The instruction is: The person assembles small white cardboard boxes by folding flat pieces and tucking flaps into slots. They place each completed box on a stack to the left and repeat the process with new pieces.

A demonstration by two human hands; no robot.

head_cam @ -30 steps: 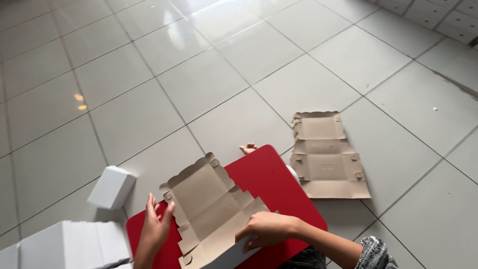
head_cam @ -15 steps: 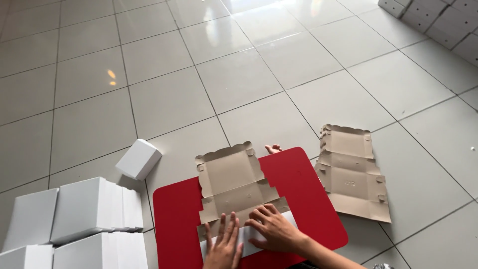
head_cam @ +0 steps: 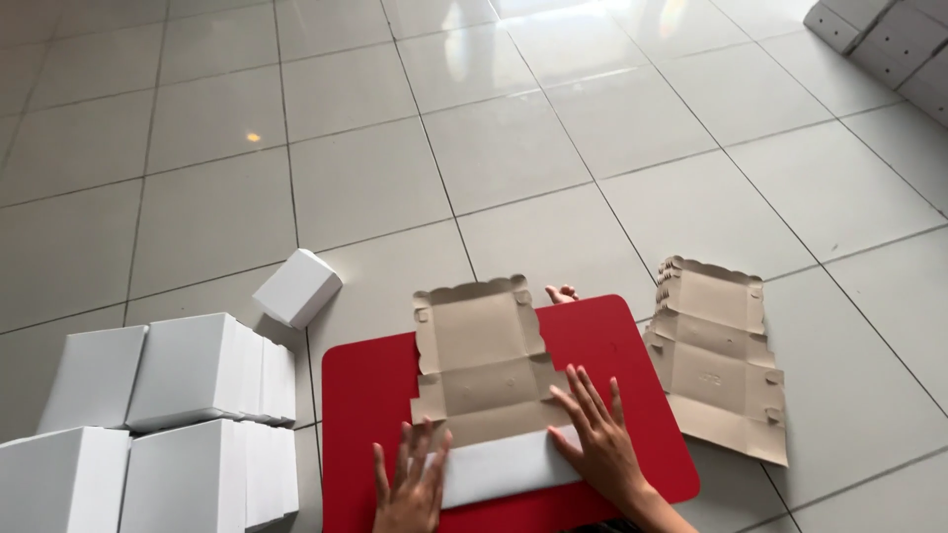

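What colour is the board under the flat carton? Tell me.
Red board, plain, under the brown carton; the head view shows it.

The left hand (head_cam: 410, 489) is cut off at the wrist by the bottom edge, as is the red board (head_cam: 365, 415) beneath it. The white boxes (head_cam: 148, 424) at lower left run past the frame. At upper right, grey boxes (head_cam: 889, 44) are cropped by the corner.

I see the flat brown cardboard box blank (head_cam: 481, 365) lying on the red rectangular mat (head_cam: 365, 395). A stack of flat brown cardboard blanks (head_cam: 719, 360) lies to its right, folded white cardboard boxes (head_cam: 148, 424) to its left.
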